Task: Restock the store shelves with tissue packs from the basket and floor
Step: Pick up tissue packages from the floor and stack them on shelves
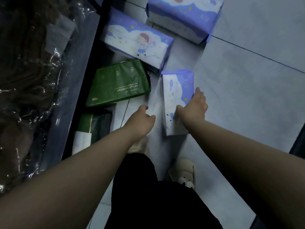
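Tissue packs lie about the tiled floor (247, 83) beside the shelf (77, 90).
Purple packs (137, 42) and a green pack (118, 85) lie ahead; plastic-wrapped goods (33, 66) fill the shelf. The right hand (193, 108) grips an upright purple tissue pack (176, 96). The left hand (140, 119), fingers loosely curled, hovers just beside it, holding nothing.

We have one view only, worn on the head; we look steeply down at the tiled floor (247, 96), near the purple pack (177, 96) at centre; a shelf edge (74, 96) runs left of that pack.
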Available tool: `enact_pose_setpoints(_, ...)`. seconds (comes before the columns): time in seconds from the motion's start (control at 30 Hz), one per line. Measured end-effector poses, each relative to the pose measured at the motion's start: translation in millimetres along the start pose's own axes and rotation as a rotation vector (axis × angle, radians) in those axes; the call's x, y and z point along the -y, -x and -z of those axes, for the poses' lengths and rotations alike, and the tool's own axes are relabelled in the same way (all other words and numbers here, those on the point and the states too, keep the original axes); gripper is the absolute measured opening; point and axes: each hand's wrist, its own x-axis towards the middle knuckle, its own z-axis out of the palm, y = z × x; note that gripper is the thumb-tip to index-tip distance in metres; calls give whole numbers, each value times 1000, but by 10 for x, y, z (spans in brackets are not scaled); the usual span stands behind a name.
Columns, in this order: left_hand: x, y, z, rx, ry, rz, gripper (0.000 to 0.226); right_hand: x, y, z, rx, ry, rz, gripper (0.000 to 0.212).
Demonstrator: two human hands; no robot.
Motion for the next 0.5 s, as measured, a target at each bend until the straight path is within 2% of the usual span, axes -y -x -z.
enact_pose_setpoints(0.1, -241, -119, 30, -210, -48, -130, 47, -87, -122, 107, -125, -46, -357, 98)
enact_pose_setpoints(0.17, -421, -229, 37, -271, -74, -242, 49, -157, -176, 141, -169, -118, -577, 113)
enact_pose_setpoints(0.2, -516, -274, 23, -268, -105, -295, 51, -191, -218, 141, -181, -197, -659, 122)
enact_pose_setpoints(0.27, -705, -354, -31, -228, -209, -406, 57, -287, -330, 109, -210, -523, -767, 140)
enact_pose_setpoints(0.33, -877, -479, -98, -145, -296, -474, 70, -364, -404, 94, -232, -823, -782, 149)
enact_pose_setpoints(0.37, -947, -551, -131, -89, -300, -473, 78, -413, -441, 88, -214, -859, -743, 148)
enact_pose_setpoints(0.43, -1050, -717, -181, -33, -219, -416, 84, -519, -526, 108, -185, -778, -640, 134)
enact_pose_setpoints(0.5, -1105, -802, -196, -80, -178, -341, 69, -594, -600, 214, -206, -718, -536, 125)
